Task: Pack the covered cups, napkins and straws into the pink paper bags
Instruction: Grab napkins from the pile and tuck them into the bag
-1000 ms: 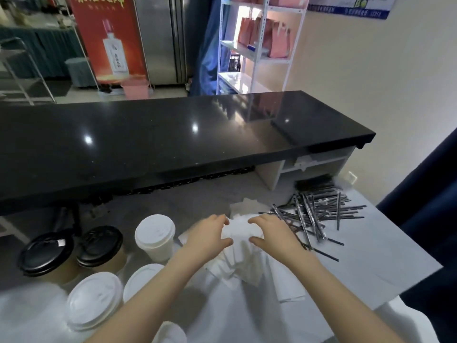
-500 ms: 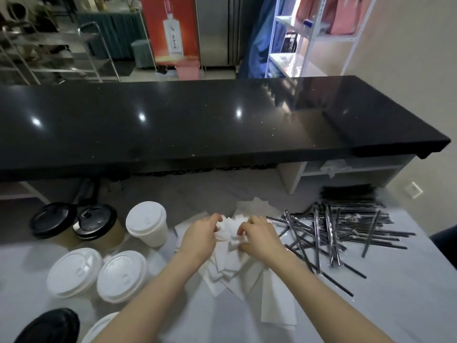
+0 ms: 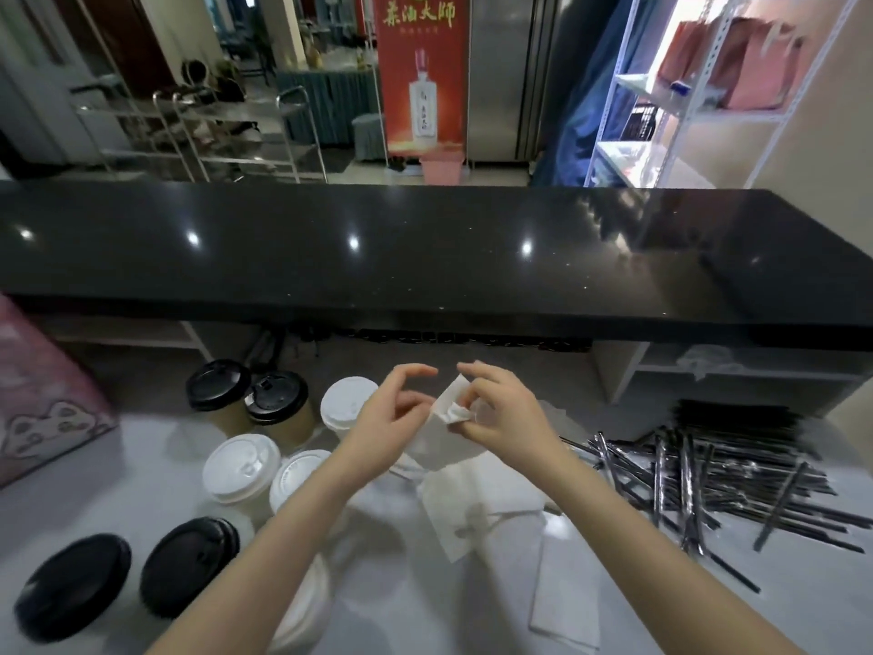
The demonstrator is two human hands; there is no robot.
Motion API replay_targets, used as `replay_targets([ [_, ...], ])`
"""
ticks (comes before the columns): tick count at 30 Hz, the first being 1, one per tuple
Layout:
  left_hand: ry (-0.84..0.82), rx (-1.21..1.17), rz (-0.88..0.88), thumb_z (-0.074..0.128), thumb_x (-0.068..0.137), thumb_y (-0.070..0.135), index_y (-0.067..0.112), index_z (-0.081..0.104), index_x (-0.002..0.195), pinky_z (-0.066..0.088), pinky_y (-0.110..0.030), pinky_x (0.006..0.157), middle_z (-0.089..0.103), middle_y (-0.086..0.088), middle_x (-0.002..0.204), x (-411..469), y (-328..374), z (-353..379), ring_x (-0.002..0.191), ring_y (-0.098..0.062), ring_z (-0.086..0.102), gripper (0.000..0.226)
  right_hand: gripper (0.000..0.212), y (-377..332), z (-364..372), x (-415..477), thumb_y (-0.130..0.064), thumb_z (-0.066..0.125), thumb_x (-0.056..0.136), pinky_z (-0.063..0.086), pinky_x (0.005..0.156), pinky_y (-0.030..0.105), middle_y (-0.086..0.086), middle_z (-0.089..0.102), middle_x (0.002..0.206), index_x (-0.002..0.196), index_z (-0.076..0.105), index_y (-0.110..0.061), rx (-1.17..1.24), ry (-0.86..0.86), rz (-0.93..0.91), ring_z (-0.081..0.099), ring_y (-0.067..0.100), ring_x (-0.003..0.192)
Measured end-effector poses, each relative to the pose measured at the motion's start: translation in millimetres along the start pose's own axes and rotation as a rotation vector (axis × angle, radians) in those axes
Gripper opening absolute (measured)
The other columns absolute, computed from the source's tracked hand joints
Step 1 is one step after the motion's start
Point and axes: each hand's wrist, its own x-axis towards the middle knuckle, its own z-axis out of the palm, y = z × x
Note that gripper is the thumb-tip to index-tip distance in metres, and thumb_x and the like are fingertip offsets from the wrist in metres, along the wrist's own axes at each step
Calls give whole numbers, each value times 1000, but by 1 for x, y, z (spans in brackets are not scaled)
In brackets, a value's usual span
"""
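Note:
My right hand (image 3: 500, 408) pinches a white napkin (image 3: 451, 404), lifted above the loose napkin pile (image 3: 477, 498) on the white table. My left hand (image 3: 387, 418) hovers just left of it, fingers loosely curved, holding nothing. Several covered cups stand to the left: white-lidded ones (image 3: 241, 465) and black-lidded ones (image 3: 278, 401). A heap of wrapped black straws (image 3: 708, 470) lies to the right. A pink paper bag (image 3: 42, 404) with a cat drawing stands at the far left edge.
A long black counter (image 3: 425, 257) runs across behind the table. More pink bags (image 3: 737, 63) sit on a white shelf unit at the back right. Two black-lidded cups (image 3: 189, 564) stand near the front left.
Both hands have risen off the napkin pile. My right hand has lifted one napkin with it, and my left hand has let go. The camera has turned left, bringing the pink bag into view.

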Motion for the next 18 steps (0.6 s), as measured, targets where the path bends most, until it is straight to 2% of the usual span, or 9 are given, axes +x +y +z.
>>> replay_targets([
  [2, 32, -12, 3, 54, 96, 19, 37, 52, 120, 47, -22, 71, 71, 9, 85, -12, 6, -18, 79, -4, 63, 29, 23, -21, 4, 7, -27, 80, 73, 46, 84, 33, -4, 64, 101, 80, 60, -19, 1, 8, 17, 55, 17, 99],
  [4, 47, -23, 16, 65, 90, 19, 37, 52, 118, 49, -21, 64, 71, 9, 81, -27, 9, -39, 73, -6, 63, 36, 27, -43, 13, 14, -28, 80, 72, 44, 70, 30, -9, 58, 84, 79, 54, -26, 43, 31, 44, 53, 13, 82],
  [7, 132, 65, 87, 73, 76, 7, 35, 55, 114, 55, -29, 74, 73, 3, 88, -55, 6, -76, 83, -14, 68, 51, 34, -81, 35, 21, -28, 79, 69, 43, 65, 21, -17, 58, 83, 87, 51, -35, 130, 23, 34, 54, 2, 80],
  [10, 269, 96, 124, 74, 77, 17, 40, 57, 109, 53, -20, 71, 73, 9, 86, -83, -3, -126, 82, -6, 67, 43, 51, -130, 63, 28, -24, 81, 69, 45, 71, 11, -21, 59, 96, 105, 51, -45, 274, -36, -17, 56, -3, 90],
  [12, 360, 102, 128, 74, 78, 19, 44, 57, 106, 49, -14, 70, 72, 13, 86, -105, -11, -167, 82, -2, 66, 41, 57, -168, 84, 35, -20, 79, 73, 49, 76, 16, -17, 62, 96, 114, 52, -48, 342, -76, -56, 59, 0, 91],
  [14, 441, 121, 131, 73, 81, 11, 46, 56, 101, 50, -18, 73, 71, 16, 87, -129, -22, -213, 84, -3, 66, 44, 46, -209, 109, 43, -15, 75, 77, 52, 78, 24, -13, 66, 92, 112, 58, -40, 349, -111, -87, 62, 4, 88],
  [16, 500, 142, 116, 70, 82, 6, 45, 56, 95, 52, -22, 75, 70, 16, 86, -154, -32, -259, 84, -4, 67, 43, 31, -251, 138, 52, -11, 73, 79, 51, 75, 21, -13, 69, 88, 103, 67, -31, 334, -138, -107, 63, 1, 84],
  [18, 542, 153, 112, 69, 83, 6, 40, 59, 91, 52, -21, 75, 70, 15, 87, -177, -40, -301, 84, -4, 67, 37, 15, -291, 168, 58, -11, 73, 80, 48, 70, 19, -10, 71, 82, 91, 72, -21, 347, -145, -120, 63, -1, 76],
])
